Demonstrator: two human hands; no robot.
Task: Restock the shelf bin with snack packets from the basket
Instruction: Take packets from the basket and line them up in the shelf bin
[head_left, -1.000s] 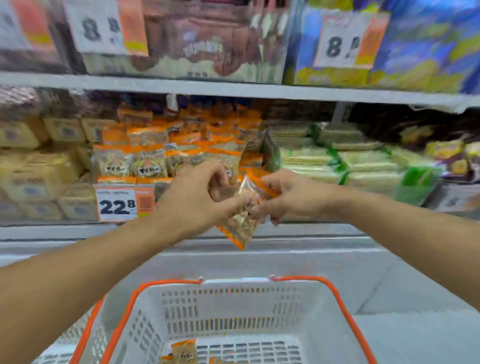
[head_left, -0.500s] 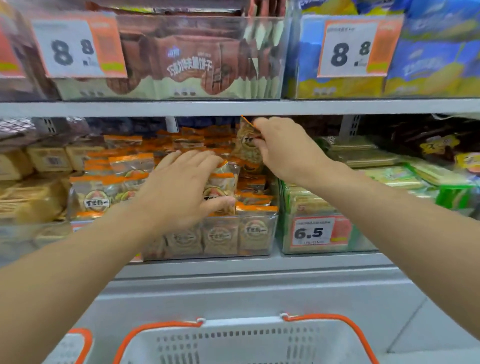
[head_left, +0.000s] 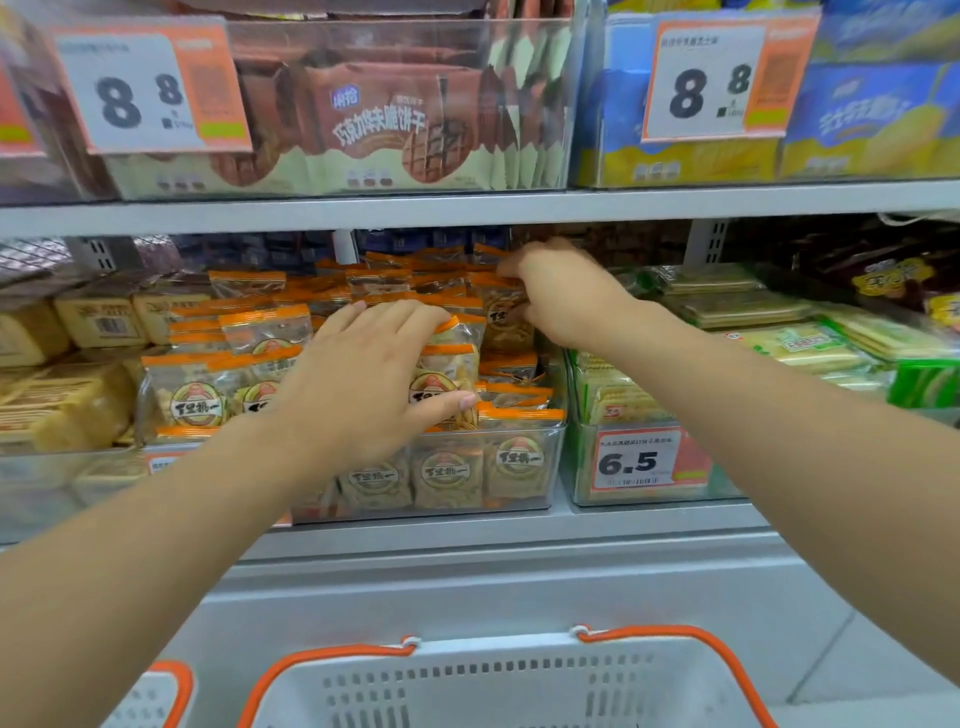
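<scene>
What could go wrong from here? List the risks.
1. The bin is heaped above its rim; the packet at the right hand may slide off.
2. The left hand rests on leaning packets; lifting it could let them topple forward.

One head cam, wide-angle, close up to the shelving.

Worn at head height, facing fwd and slightly down at the shelf bin (head_left: 431, 467) straight ahead; both forearms enter from the near corners, basket (head_left: 498, 675) rim cut off at near edge, upper shelf fills the far top. Edges bend. No 2nd view to overlap.
</scene>
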